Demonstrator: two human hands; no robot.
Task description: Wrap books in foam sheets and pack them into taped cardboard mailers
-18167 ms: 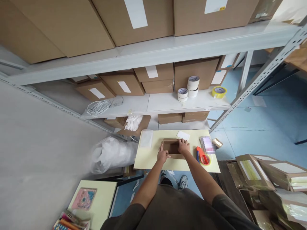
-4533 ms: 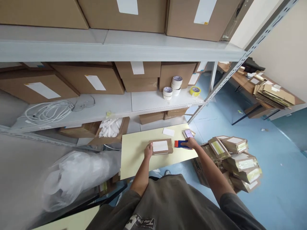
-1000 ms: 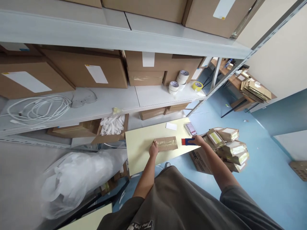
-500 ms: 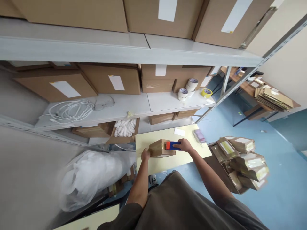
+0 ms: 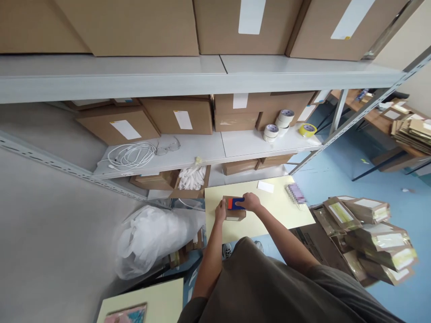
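A small brown cardboard box rests on the pale yellow table in front of me. My left hand grips the box at its left end, with the fingers partly hidden. In my right hand is a blue and orange-red tape dispenser, its orange-red end lying against the top of the box close to my left hand. Farther back on the table are a white slip of paper and a blurred purple item.
Ahead stands a grey shelf rack with large boxes, white tape rolls, a yellow tape roll and a coiled white cable. Packed parcels are piled at the right. A clear plastic bag bulges at the left.
My view has swung left, so the scene sits farther right. The box is turned and shows a shorter side. The dispenser's orange-red end is now closer to my left hand.
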